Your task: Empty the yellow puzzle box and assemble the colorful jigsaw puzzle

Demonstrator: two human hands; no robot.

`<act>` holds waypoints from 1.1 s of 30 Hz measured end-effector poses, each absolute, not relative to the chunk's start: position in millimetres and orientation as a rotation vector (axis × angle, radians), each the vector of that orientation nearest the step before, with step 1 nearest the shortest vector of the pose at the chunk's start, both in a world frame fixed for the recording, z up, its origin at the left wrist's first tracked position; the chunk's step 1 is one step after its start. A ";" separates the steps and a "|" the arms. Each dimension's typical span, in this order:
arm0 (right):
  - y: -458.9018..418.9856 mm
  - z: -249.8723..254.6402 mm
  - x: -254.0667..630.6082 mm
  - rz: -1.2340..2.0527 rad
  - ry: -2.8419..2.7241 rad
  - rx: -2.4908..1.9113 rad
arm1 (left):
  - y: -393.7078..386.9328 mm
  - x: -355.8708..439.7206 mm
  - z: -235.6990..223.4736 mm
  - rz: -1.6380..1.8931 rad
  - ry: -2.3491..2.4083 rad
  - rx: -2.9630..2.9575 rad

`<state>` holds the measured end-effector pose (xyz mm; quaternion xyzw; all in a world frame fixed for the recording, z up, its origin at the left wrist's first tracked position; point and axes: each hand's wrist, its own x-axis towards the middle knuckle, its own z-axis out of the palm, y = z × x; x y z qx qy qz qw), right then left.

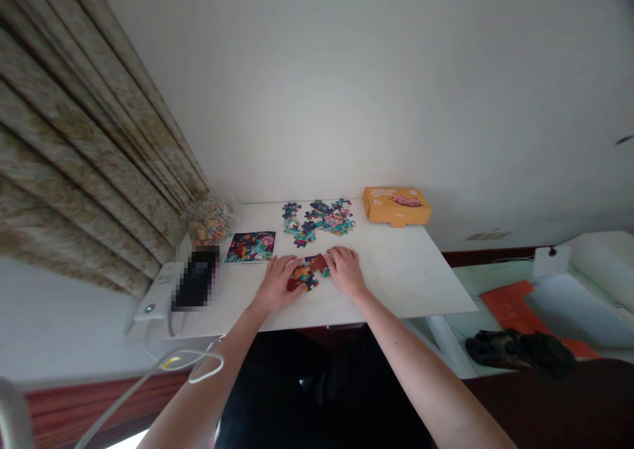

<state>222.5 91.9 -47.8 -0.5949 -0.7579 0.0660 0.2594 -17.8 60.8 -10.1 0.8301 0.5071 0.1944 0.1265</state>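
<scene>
On the white table, a small cluster of joined puzzle pieces (306, 279) in brown, orange and dark blue lies between my hands. My left hand (278, 285) rests at the cluster's left side, fingers stretched out and thumb apart, touching its edge. At the right end, the fingers of my right hand (347, 271) are bent close together on a brown puzzle piece (320, 263). The fingers partly cover that piece, and whether it is joined to the cluster I cannot tell. Farther back lies a loose heap of puzzle pieces (324, 218). A colourful picture card (251, 247) is left of my left hand.
An orange puzzle box (396, 206) stands at the back right. On the left are a clear bag of colourful bits (211, 219), a blurred dark device (197, 278) and a white cable (198, 355). Dark shoes (518, 350) and an open white box (589, 304) lie to the right.
</scene>
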 end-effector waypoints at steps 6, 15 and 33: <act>101.1 -55.2 226.1 0.225 -1.930 -1.610 | 53.8 -31.7 -28.6 0.562 1.442 2.476; 219.6 -15.0 194.4 0.204 -2.245 -1.563 | 56.0 -25.8 -28.7 0.524 1.494 2.391; 352.3 -7.6 186.4 0.611 -2.545 -1.812 | 56.1 -24.3 -31.7 0.547 1.499 2.432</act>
